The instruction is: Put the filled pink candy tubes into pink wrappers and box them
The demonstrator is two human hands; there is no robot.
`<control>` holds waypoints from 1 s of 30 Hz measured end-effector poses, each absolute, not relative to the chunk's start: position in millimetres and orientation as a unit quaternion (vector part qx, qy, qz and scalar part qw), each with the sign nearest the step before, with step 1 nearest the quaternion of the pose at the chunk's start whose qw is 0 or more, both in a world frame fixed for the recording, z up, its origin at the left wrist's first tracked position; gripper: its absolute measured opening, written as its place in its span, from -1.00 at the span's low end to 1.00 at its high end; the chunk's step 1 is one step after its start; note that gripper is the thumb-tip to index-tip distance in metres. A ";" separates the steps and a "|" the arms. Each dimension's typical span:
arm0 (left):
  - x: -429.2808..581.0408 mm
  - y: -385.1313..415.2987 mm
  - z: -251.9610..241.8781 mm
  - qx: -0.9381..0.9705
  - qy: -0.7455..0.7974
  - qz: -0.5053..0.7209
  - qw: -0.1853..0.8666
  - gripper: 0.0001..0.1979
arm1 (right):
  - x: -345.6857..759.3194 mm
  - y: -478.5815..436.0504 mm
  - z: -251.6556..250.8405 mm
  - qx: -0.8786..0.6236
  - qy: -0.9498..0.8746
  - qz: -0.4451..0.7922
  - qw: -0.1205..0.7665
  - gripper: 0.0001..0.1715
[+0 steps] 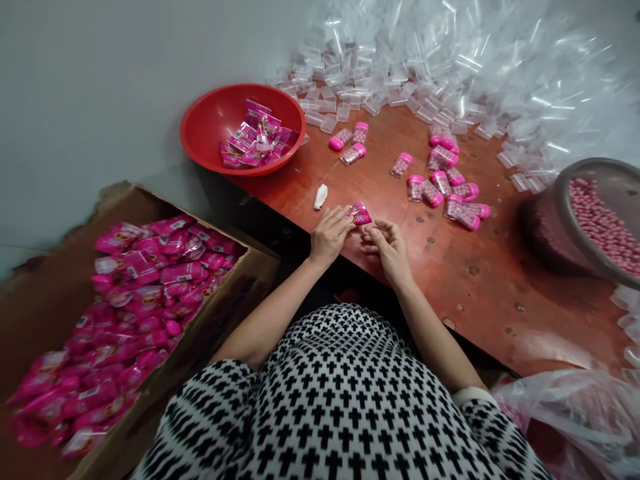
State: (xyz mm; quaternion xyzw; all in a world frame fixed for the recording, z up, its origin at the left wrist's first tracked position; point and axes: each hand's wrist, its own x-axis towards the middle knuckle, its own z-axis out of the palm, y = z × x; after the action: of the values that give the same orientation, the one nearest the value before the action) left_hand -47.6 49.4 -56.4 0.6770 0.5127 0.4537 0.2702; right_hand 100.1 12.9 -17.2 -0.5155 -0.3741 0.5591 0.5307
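My left hand (330, 233) pinches a small pink sachet (361, 213) just above the near edge of the red-brown table (480, 280). My right hand (389, 248) is right beside it, fingers curled, its fingertips touching or almost touching the sachet's lower corner. Both forearms reach forward over my black-and-white patterned lap. Several filled pink-capped clear tubes (450, 193) lie on the table beyond my hands.
A red bowl (210, 123) with pink sachets sits at the table's far left corner. A cardboard box (45, 307) of pink packets stands at lower left. Empty clear tubes (450, 60) pile at the back. A grey bowl (575, 200) of pink candies is right; a plastic bag (575, 407) lower right.
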 end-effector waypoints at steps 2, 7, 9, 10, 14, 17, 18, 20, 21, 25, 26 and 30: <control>-42.4 40.2 -48.0 0.671 0.495 0.472 0.288 -0.82 | 96.5 21.2 -18.4 -0.492 -0.349 0.576 0.551 -0.46; -42.8 21.5 -21.8 0.581 0.493 0.509 0.400 -0.64 | 100.3 33.0 -11.4 -0.481 -0.336 0.583 0.561 -0.46; -49.6 22.1 -16.2 0.514 0.501 0.499 0.486 -0.59 | 102.8 35.6 -4.9 -0.484 -0.363 0.593 0.531 -0.45; -53.6 23.4 -14.8 0.481 0.497 0.486 0.535 -0.59 | 103.4 37.1 -1.8 -0.482 -0.378 0.603 0.511 -0.44; -69.2 26.1 -14.4 0.382 0.466 0.434 0.670 -0.62 | 101.7 46.2 3.7 -0.469 -0.427 0.625 0.456 -0.42; -77.6 22.7 -15.5 0.349 0.491 0.434 0.670 -0.64 | 99.8 55.8 -0.8 -0.480 -0.486 0.588 0.434 -0.49; -79.6 21.4 -15.9 0.336 0.505 0.439 0.664 -0.64 | 99.5 59.0 -3.2 -0.500 -0.520 0.550 0.420 -0.52; -82.0 19.5 -16.9 0.301 0.527 0.453 0.653 -0.65 | 99.7 64.1 -7.9 -0.557 -0.612 0.429 0.363 -0.59; -82.3 18.8 -17.2 0.282 0.534 0.461 0.650 -0.65 | 100.3 66.0 -9.5 -0.581 -0.661 0.355 0.316 -0.61; -79.6 17.0 -17.4 0.222 0.532 0.481 0.660 -0.65 | 112.6 74.5 -6.3 -0.597 -0.770 0.147 0.172 -0.62; -78.6 16.5 -17.4 0.210 0.527 0.484 0.666 -0.65 | 119.7 78.9 -3.0 -0.605 -0.769 0.119 0.171 -0.61; -73.3 14.5 -17.7 0.167 0.507 0.494 0.686 -0.67 | 162.0 109.8 12.4 -0.684 -0.708 0.030 0.172 -0.58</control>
State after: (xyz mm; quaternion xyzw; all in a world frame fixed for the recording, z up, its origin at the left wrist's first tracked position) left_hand -73.3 14.5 -17.7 0.1666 0.5068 0.4941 0.6865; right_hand 162.0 109.8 12.4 -0.6844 -0.7078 0.0299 0.1723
